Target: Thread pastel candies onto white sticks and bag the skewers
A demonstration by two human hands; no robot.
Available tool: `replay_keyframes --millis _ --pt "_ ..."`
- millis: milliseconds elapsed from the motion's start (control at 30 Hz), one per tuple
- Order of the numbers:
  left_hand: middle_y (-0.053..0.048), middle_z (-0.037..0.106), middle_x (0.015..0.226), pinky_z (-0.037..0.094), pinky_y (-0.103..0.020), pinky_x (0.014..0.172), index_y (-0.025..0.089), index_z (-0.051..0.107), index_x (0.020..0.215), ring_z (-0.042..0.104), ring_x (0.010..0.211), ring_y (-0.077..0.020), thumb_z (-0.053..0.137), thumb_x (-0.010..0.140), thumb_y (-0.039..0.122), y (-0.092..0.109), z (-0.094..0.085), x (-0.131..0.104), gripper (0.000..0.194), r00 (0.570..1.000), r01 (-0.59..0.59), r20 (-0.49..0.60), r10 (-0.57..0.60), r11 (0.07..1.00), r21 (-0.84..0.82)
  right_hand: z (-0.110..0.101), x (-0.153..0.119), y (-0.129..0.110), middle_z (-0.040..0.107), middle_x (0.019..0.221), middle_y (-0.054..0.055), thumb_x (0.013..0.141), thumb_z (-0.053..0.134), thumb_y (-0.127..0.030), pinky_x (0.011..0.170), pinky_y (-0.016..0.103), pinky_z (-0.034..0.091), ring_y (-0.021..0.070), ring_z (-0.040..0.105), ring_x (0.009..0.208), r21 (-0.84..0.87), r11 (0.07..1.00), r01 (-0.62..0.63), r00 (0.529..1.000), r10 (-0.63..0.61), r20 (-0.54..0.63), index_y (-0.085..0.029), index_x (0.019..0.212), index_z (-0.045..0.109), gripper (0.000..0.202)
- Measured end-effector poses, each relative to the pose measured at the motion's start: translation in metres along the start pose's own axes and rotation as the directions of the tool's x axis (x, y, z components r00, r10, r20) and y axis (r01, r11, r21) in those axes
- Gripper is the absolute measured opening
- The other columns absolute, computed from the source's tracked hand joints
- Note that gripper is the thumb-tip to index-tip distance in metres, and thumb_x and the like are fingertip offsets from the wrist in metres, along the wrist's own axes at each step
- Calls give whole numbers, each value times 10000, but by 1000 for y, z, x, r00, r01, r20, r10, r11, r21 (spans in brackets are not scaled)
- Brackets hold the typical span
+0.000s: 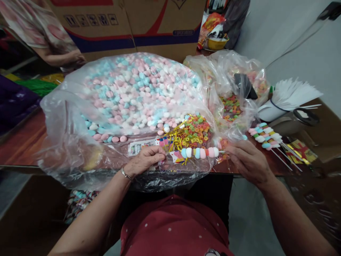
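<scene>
My right hand (249,160) pinches the white stick of a marshmallow skewer (203,153), held level over the table's front edge. Pink, white, blue and yellow marshmallows are threaded along it, with small coloured bits between some of them. At the skewer's left end is a clear bag with a printed pattern (176,156); my left hand (149,157) grips its far end with thumb and forefinger. How far the skewer sits inside this bag I cannot tell. Just behind lie gold twist ties (174,140) and a heap of coloured ring candies (198,131).
A large clear sack of marshmallows (141,92) covers much of the table. Finished-looking skewers (265,136) lie at right, beside a container of white sticks (291,94) and a dark-lidded cup (293,121). Another person's arm (60,57) shows behind, near a cardboard box (160,21).
</scene>
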State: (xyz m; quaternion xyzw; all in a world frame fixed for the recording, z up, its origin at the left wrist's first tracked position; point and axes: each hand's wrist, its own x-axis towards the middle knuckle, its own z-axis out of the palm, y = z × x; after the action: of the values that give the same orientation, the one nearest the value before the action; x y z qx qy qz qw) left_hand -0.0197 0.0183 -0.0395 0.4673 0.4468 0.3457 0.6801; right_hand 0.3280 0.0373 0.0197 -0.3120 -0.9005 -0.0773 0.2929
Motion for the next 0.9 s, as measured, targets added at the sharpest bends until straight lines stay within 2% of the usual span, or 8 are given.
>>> replay_keyframes --millis 200,500,667,900 --pt "-12 649 624 383 -180 497 128 610 761 568 531 -97 718 731 470 -1 -3 1 360 998 -11 62 8 999 38 -2 2 -3 638 854 52 942 460 -171 692 326 478 186 602 806 -42 998 52 998 -51 21 -213 1070 594 190" --pt "-18 646 657 420 -210 535 127 619 734 562 578 -111 707 739 462 9 2 1 347 998 -53 32 48 978 201 -2 -1 -5 638 861 50 925 478 -157 732 342 495 196 608 821 35 999 11 998 -13 56 -242 1094 594 222" --pt "-31 675 660 453 -233 597 130 613 739 606 623 -132 718 734 476 14 5 -1 362 995 -88 67 78 981 171 -1 -1 -5 634 866 55 924 484 -149 716 346 480 209 603 858 -33 999 35 999 -34 36 -228 1094 584 213" --pt "-11 626 651 388 -211 529 129 606 727 500 555 -95 656 779 472 13 6 0 350 995 -101 20 99 965 241 -5 -2 -5 639 848 65 917 485 -149 694 362 467 217 594 810 6 999 42 997 -42 65 -223 1083 590 211"
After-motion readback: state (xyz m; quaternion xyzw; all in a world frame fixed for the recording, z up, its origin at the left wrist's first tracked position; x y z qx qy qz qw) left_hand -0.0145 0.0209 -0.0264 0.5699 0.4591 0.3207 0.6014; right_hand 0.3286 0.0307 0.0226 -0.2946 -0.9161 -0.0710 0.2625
